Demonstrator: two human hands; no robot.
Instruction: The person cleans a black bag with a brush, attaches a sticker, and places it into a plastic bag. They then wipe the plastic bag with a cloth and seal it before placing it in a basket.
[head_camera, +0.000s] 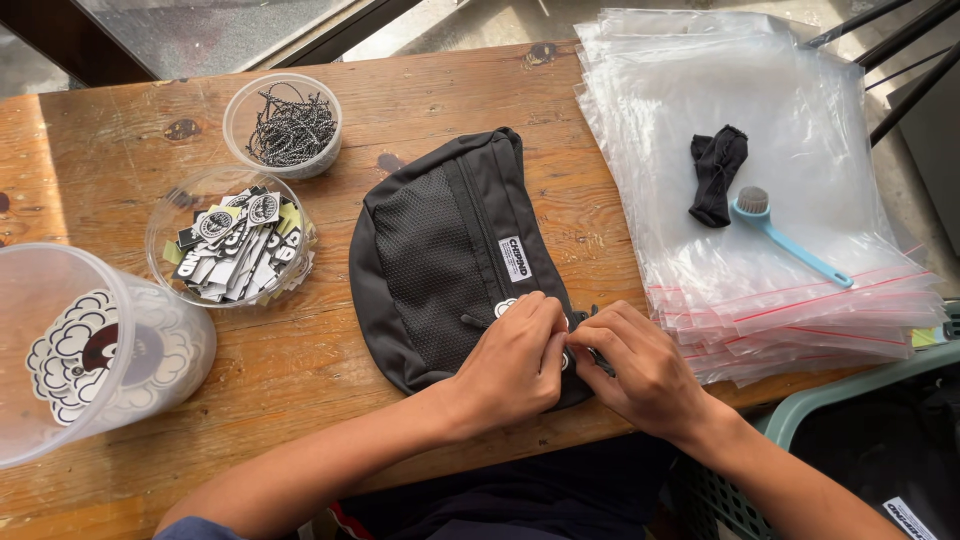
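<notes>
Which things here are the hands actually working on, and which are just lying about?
In hand:
- black waist bag
- small round tag at its zipper end, pinched between left hand and right hand

Lying about:
- tub of black cords
- tub of tags
- stack of clear zip bags
- blue brush
- black cloth

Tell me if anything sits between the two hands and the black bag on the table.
Nothing visible does. The left hand and right hand already rest on the near end of the black bag, fingertips pinched together at its edge.
</notes>
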